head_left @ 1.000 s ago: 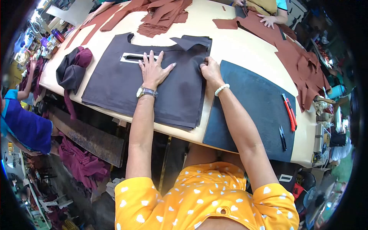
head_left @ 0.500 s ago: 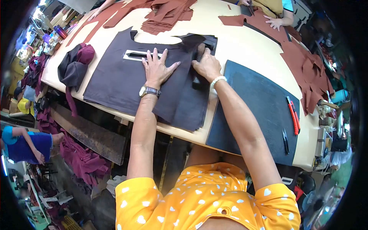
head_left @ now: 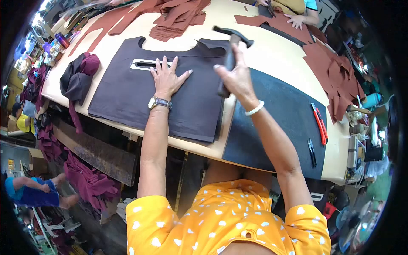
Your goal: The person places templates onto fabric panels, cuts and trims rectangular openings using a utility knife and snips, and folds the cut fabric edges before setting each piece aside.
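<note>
A stack of dark cut fabric panels [head_left: 127, 97] with a curved neckline lies on the table. My left hand [head_left: 166, 78] rests flat on it, fingers spread, wearing a watch. Its fingertips reach a white slotted template [head_left: 140, 64] near the top of the fabric. My right hand [head_left: 240, 80], with a pale bracelet at the wrist, is closed round the handle of a hammer [head_left: 230, 59]. The hammer is raised at the fabric's right edge, head upward, slightly blurred.
A black mat [head_left: 272, 119] lies to the right, with red cutters [head_left: 319, 123] and small snips [head_left: 312, 153] on it. Rust-brown fabric pieces [head_left: 178, 19] lie across the table's far side. A co-worker's hand [head_left: 295, 20] rests on fabric there. Maroon-and-black cloth [head_left: 80, 76] sits left.
My right hand has lifted the hammer off the fabric, where it was partly covered. The fabric's right side, folded before, now lies flatter. My left hand stays spread on the fabric.
</note>
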Motion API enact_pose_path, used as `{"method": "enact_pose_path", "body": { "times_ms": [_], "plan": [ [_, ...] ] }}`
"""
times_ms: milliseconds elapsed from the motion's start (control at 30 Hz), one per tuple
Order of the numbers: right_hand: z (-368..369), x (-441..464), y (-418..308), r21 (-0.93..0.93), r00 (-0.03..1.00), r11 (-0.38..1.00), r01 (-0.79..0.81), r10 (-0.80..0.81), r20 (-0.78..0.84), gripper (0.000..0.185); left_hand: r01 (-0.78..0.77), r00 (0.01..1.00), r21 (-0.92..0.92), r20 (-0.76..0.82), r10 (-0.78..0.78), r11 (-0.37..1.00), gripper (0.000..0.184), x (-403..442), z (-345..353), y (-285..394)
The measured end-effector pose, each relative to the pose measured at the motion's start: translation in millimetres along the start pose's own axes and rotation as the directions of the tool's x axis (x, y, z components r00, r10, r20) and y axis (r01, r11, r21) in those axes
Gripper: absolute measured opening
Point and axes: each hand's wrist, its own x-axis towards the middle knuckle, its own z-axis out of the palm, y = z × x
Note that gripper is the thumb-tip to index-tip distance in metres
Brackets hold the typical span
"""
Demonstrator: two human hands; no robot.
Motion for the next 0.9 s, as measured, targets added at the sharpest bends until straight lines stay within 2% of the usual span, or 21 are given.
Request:
{"method": "enact_pose_path", "body": {
  "times_ms": [33,67,100,167,233,267,400,500,533,633,667,767,833,900],
  "plan": [
    [3.9,-6.8,-4.8,-0.008,0.997,0.998,0.056,-0.055,0.061,0.075,0.005,1.000,-0.010,0.006,-0.005,1.000,0.075,-0.3,-1.2,1.1],
    [7.7,-16.3,-14.1,0.139,0.991,0.990,0.008,-0.026,0.131,0.076,0.010,1.000,-0.019,0.010,-0.010,1.000,0.076,-0.9,-3.7,2.2],
    [14.7,-24.1,-13.0,0.222,0.984,0.974,0.035,-0.073,0.162,0.074,0.015,1.000,-0.029,0.014,-0.015,0.999,0.076,-1.2,-5.8,2.9],
    [30.0,-45.0,-11.5,0.226,0.927,0.972,-0.066,-0.024,0.373,0.071,-0.016,1.000,0.024,0.014,0.016,1.000,0.073,1.1,-0.6,-0.5],
    [32.8,-54.3,-19.8,0.166,0.860,0.952,-0.258,0.147,0.489,0.069,-0.051,0.999,0.064,-0.012,0.052,0.997,0.072,-1.1,8.3,-9.6],
    [38.0,-55.6,-16.0,0.160,0.863,0.948,-0.274,0.170,0.476,0.071,-0.059,0.998,0.076,-0.013,0.061,0.995,0.071,-1.3,9.5,-11.5],
    [59.2,-36.1,14.4,-0.067,0.953,0.994,-0.087,0.103,0.286,0.074,-0.010,0.999,0.060,0.046,0.007,0.998,0.075,0.8,-2.5,-0.2],
    [56.5,-15.3,13.5,-0.185,0.966,0.973,-0.136,0.172,0.194,0.072,-0.028,0.999,0.032,-0.016,0.028,0.999,0.077,0.5,-0.4,-0.1],
    [56.2,-11.4,17.0,-0.187,0.958,0.970,-0.155,0.193,0.210,0.072,-0.035,0.999,0.048,-0.019,0.036,0.998,0.076,0.9,0.0,-0.4],
    [69.0,-27.9,45.2,-0.521,0.982,0.847,0.100,0.000,0.189,0.073,-0.034,0.999,0.054,-0.013,0.035,0.998,0.075,0.5,-2.2,1.0],
    [62.3,-38.5,36.8,-0.452,0.956,0.890,0.062,0.078,0.284,0.074,-0.039,0.999,0.079,-0.022,0.040,0.996,0.074,0.9,-0.4,0.1],
    [43.5,-91.7,25.4,-0.583,0.908,0.748,0.317,-0.061,0.416,0.072,-0.043,0.999,0.127,-0.007,0.045,0.991,0.074,3.0,3.7,-3.2],
    [26.8,-131.4,18.6,-0.586,0.810,0.704,0.401,0.025,0.585,0.069,-0.035,0.999,0.146,0.025,0.031,0.989,0.074,4.0,2.7,-3.2],
    [6.8,-171.9,7.7,-0.576,0.792,0.619,0.534,-0.128,0.597,0.062,-0.047,0.999,0.173,0.010,0.046,0.984,0.071,4.0,0.2,-2.0]
  ]
}}
